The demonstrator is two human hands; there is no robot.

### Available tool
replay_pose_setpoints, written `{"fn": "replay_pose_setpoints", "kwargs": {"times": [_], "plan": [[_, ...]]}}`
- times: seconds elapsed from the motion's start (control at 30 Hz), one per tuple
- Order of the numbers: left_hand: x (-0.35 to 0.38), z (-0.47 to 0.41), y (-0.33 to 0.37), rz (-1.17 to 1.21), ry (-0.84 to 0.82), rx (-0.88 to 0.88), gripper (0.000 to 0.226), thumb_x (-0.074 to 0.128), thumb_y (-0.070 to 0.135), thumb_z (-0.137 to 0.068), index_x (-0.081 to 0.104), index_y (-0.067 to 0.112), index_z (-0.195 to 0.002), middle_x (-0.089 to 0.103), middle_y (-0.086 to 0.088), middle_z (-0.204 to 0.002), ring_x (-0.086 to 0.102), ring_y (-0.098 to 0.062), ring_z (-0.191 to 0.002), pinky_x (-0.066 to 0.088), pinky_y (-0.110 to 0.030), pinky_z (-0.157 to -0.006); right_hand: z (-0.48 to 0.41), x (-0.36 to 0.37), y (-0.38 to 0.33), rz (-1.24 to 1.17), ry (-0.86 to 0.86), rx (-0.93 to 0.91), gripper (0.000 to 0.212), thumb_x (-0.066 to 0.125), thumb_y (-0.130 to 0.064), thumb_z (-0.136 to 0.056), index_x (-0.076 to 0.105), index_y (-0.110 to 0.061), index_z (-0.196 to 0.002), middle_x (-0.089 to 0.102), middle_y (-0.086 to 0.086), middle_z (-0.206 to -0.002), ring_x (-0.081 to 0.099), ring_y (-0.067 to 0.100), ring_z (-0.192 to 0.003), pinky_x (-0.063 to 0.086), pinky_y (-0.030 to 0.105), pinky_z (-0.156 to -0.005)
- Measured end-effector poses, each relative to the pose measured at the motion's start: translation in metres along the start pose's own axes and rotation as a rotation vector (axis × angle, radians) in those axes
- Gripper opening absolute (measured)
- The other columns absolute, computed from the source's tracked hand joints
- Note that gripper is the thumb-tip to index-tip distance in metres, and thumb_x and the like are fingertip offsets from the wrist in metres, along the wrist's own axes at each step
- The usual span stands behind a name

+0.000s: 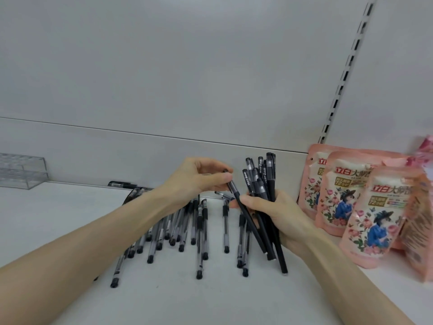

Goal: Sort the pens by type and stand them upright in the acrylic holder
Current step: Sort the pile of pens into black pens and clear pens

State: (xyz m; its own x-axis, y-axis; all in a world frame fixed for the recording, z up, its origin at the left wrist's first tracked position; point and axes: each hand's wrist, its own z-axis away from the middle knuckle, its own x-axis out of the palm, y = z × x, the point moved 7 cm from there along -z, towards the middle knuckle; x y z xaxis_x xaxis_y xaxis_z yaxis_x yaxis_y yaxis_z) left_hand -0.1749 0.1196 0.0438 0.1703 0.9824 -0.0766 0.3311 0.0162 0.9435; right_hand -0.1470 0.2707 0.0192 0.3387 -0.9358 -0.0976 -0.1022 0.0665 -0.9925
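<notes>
Pinching one matte black pen (pixel 235 193) near its top end in the left grip (pixel 201 178), thumb and fingertips closed on it, barrel slanting down to the right. Clasping a bundle of black pens (pixel 266 184) in the right grip (pixel 278 214), just right of the left grip, fingers and thumb wrapped round the barrels, capped tops fanned upward, tail ends poking out below the palm. Slanted pen touching that bundle beside the right thumb; cannot tell whether held there as well.

Far left of both grips, well apart: the acrylic holder (pixel 22 171), clear, at the back of the white shelf (pixel 164 296). Nearer, behind the left wrist: a single pen (pixel 121 184) lying flat by the back wall. Beneath the left forearm and below the gap between the two grips: loose clear-barrelled pens (pixel 199 231) lying flat on the shelf, mostly parallel, dark ends toward the viewer. Near the right grip, on its right: pink pouches (pixel 346 202) standing in overlapping rows, printed with roses and a figure in blue. Above those, a slotted upright (pixel 346 73) on the grey back panel.
</notes>
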Motion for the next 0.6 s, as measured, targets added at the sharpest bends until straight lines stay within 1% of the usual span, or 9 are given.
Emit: {"fn": "replay_pose_setpoints", "kwargs": {"times": [0.03,0.1,0.2,0.27,0.33,0.4,0.43,0.53,0.6], "plan": [[0.003,-0.002,0.000,-0.028,-0.007,0.010,0.012,0.069,0.006,-0.082,0.071,0.012,-0.092,0.071,-0.005,-0.085,0.067,-0.014,-0.075,0.056,-0.026,-0.082,0.001,-0.001,-0.001,0.002,0.015,0.008,0.012,0.067,-0.011,-0.085,0.069,-0.009,-0.073,0.070,0.003,-0.075,0.054,0.006,-0.050,0.043,0.016,-0.048],[0.009,-0.006,-0.002,-0.164,-0.048,0.039,0.020,0.070,0.010,-0.082,0.068,0.016,-0.101,0.071,-0.003,-0.093,0.068,-0.011,-0.083,0.053,-0.023,-0.085,-0.001,-0.007,-0.001,0.027,0.064,0.026,0.013,0.068,-0.006,-0.083,0.062,-0.008,-0.072,0.059,0.001,-0.064,0.052,0.008,-0.049,0.043,0.017,-0.047],[0.017,-0.015,-0.013,-0.652,-0.169,0.112,0.034,0.069,0.020,-0.085,0.061,0.018,-0.117,0.064,0.004,-0.111,0.057,-0.007,-0.104,0.044,-0.014,-0.087,-0.006,-0.022,-0.002,0.068,0.152,0.033,0.018,0.064,-0.003,-0.084,0.052,-0.006,-0.071,0.046,0.006,-0.061,0.047,0.013,-0.048,0.039,0.020,-0.044],[0.020,-0.021,-0.025,-0.972,-0.246,0.145,0.037,0.065,0.027,-0.088,0.059,0.016,-0.122,0.059,0.002,-0.121,0.049,-0.013,-0.114,0.037,-0.024,-0.096,-0.010,-0.031,-0.006,0.089,0.191,0.030,0.015,0.061,-0.001,-0.084,0.050,-0.004,-0.074,0.044,0.010,-0.063,0.046,0.016,-0.052,0.042,0.021,-0.044],[0.022,-0.025,-0.038,-1.174,-0.300,0.151,0.037,0.059,0.032,-0.091,0.057,0.020,-0.125,0.057,0.002,-0.124,0.043,-0.017,-0.119,0.029,-0.030,-0.099,-0.014,-0.038,-0.006,0.070,0.206,0.042,0.017,0.059,0.002,-0.084,0.049,-0.004,-0.072,0.044,0.009,-0.060,0.049,0.015,-0.050,0.053,0.021,-0.052],[0.022,-0.029,-0.044,-1.281,-0.308,0.148,0.035,0.054,0.036,-0.093,0.056,0.023,-0.125,0.055,0.002,-0.122,0.038,-0.018,-0.120,0.023,-0.029,-0.095,-0.017,-0.041,-0.003,0.016,0.201,0.065,0.016,0.057,0.004,-0.086,0.050,-0.003,-0.074,0.048,0.011,-0.057,0.053,0.014,-0.048,0.058,0.026,-0.058],[0.021,-0.030,-0.044,-1.311,-0.305,0.149,0.033,0.052,0.036,-0.094,0.057,0.023,-0.124,0.054,0.001,-0.120,0.038,-0.018,-0.119,0.022,-0.029,-0.093,-0.017,-0.040,-0.001,-0.010,0.197,0.077,0.014,0.056,0.004,-0.087,0.050,-0.002,-0.077,0.050,0.012,-0.055,0.054,0.015,-0.047,0.058,0.027,-0.057],[0.019,-0.032,-0.047,-1.319,-0.316,0.152,0.024,0.053,0.034,-0.093,0.062,0.021,-0.111,0.053,-0.001,-0.111,0.039,-0.018,-0.112,0.024,-0.031,-0.092,-0.017,-0.041,0.004,0.000,0.181,0.072,0.019,0.055,0.004,-0.088,0.047,-0.005,-0.074,0.046,0.009,-0.052,0.047,0.016,-0.044,0.048,0.025,-0.047],[0.015,-0.031,-0.045,-1.266,-0.318,0.183,0.018,0.057,0.032,-0.091,0.064,0.021,-0.104,0.057,0.004,-0.105,0.043,-0.012,-0.103,0.027,-0.030,-0.089,-0.018,-0.039,0.004,0.036,0.186,0.029,0.014,0.059,0.002,-0.086,0.052,-0.005,-0.076,0.043,0.005,-0.052,0.042,0.016,-0.045,0.041,0.026,-0.046]]}}
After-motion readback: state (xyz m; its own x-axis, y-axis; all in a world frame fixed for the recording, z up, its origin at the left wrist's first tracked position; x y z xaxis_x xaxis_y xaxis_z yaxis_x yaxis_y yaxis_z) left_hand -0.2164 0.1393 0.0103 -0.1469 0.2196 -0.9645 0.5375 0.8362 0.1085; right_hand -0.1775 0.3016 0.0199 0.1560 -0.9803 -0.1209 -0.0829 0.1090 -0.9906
